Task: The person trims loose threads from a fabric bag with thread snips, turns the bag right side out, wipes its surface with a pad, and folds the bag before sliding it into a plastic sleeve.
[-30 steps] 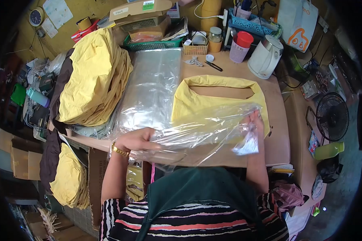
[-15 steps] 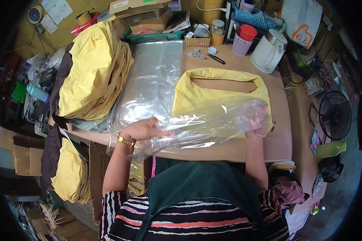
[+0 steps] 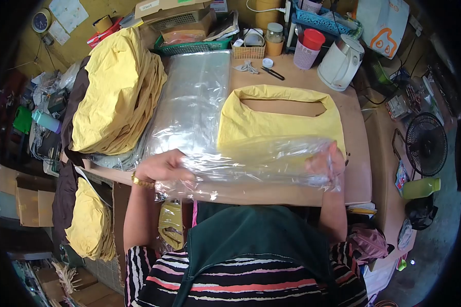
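Observation:
A clear plastic bag (image 3: pixel 251 163) is stretched between my two hands above the table's front edge. My left hand (image 3: pixel 164 167), with a gold bracelet at the wrist, is closed on the bag's left end. At the other end my right hand (image 3: pixel 327 162) shows through the plastic, its fingers curled on the film; whether it is inside or behind the bag I cannot tell. Just beyond lies a yellow fabric bag (image 3: pixel 276 125) with a wide handle opening, its lower part covered by the plastic. To its left is a flat stack of clear plastic bags (image 3: pixel 194 97).
A tall pile of yellow fabric bags (image 3: pixel 110 97) stands at the table's left. Black thread snips (image 3: pixel 273 73) lie near the back, by a white kettle (image 3: pixel 341 64) and a red cup (image 3: pixel 313 39). A black fan (image 3: pixel 426 143) is at right.
The plastic bag is pulled out wider and flatter. My left hand has moved left, my right hand slightly right. The yellow fabric bag stays on the table.

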Demonstrator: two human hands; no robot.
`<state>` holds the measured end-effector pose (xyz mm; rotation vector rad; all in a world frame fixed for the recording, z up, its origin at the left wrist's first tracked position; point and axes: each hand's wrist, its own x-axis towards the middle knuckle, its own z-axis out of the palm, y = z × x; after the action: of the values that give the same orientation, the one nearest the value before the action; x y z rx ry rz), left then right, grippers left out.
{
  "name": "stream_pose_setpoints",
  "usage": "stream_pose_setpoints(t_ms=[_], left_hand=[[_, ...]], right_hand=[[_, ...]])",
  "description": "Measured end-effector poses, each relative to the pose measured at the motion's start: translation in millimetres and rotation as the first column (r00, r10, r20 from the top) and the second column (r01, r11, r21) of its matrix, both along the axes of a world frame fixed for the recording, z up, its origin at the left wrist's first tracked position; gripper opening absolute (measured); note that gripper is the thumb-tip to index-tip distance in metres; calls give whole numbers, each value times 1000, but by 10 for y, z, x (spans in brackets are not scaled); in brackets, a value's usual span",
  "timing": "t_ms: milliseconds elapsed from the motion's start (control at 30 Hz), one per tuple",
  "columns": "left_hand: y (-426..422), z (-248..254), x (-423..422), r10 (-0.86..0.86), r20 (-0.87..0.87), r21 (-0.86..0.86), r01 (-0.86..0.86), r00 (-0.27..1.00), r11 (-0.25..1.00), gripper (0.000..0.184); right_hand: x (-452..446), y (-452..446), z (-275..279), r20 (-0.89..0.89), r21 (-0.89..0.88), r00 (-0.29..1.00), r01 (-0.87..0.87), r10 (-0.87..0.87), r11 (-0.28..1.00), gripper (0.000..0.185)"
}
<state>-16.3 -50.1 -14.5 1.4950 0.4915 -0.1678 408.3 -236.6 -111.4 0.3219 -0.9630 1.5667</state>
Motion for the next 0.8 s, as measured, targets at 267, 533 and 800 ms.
stream_pose_setpoints(t_ms=[267,533,800], left_hand=[[-204,-35,-181,228,640,-262,-71,734,963,46],[-26,300,-148,676,342,199,-753,653,627,28],[-861,-745,1721,331,325,684,-461,886,565,53]], right_hand=[[568,-429,-137,767,-224,641,259,6,940,65],[467,58,820,489,-42,589,753,-643,657,55],[-1110,580,-230,448,743,-855,192,-263,641,54]])
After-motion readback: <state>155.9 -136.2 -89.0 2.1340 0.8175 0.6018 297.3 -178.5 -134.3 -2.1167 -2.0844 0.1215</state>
